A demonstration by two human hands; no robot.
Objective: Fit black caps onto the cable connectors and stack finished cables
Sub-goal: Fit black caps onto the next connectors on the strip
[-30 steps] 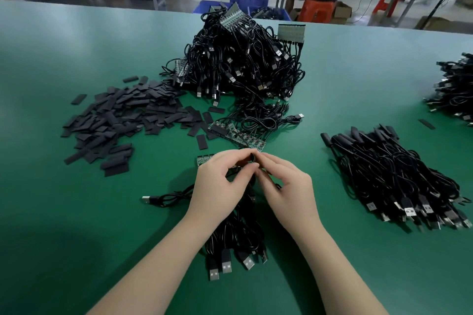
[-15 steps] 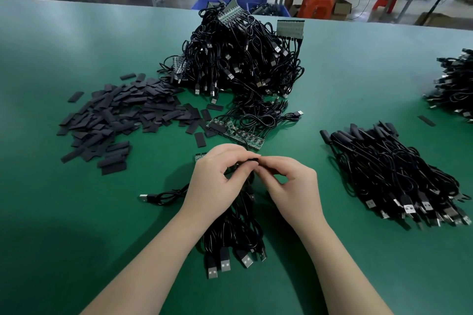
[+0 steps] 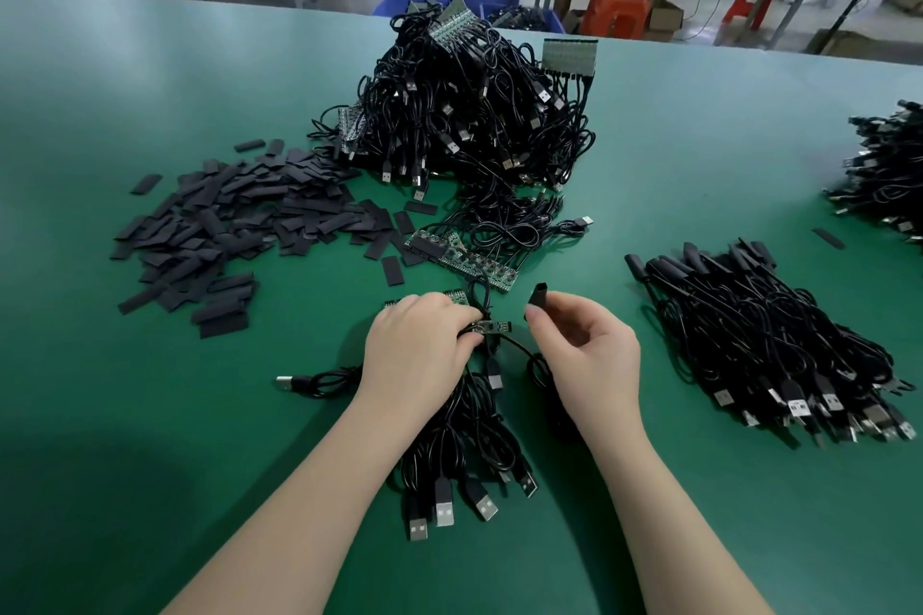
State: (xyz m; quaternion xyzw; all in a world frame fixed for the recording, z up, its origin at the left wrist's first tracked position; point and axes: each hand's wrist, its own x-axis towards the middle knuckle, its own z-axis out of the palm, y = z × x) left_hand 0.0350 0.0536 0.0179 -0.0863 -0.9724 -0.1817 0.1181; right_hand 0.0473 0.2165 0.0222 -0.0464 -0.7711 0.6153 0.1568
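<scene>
**Inspector A:** Presently, lower centre of the frame: the left hand (image 3: 417, 355) has its fingers curled round a cable end, gripping the small green connector board (image 3: 492, 327) so that the board's tip pokes out to the right of the fingertips.

**Inspector B:** And the right hand (image 3: 587, 355)?

**Inspector A:** It pinches one black cap (image 3: 538, 302) between thumb and forefinger, open mouth uppermost. Cap and board are near each other but apart; the cap is not yet on.

**Inspector B:** Stock under the hands?

**Inspector A:** A bundle of cables (image 3: 464, 454) lies on the green table (image 3: 150, 464) between the forearms, USB plugs fanned toward the bottom of the frame.

**Inspector B:** Remaining material?

**Inspector A:** Loose black caps (image 3: 225, 235) spread at middle left. A tall tangled heap of uncapped cables (image 3: 474, 115) at upper centre, with a strip of green boards (image 3: 464, 255) lying at its near foot. Capped cables (image 3: 779, 350) are stacked at middle right, capped ends toward the top of the frame. A further cable pile (image 3: 889, 165) sits at the right edge; whether those are capped I cannot tell.
</scene>
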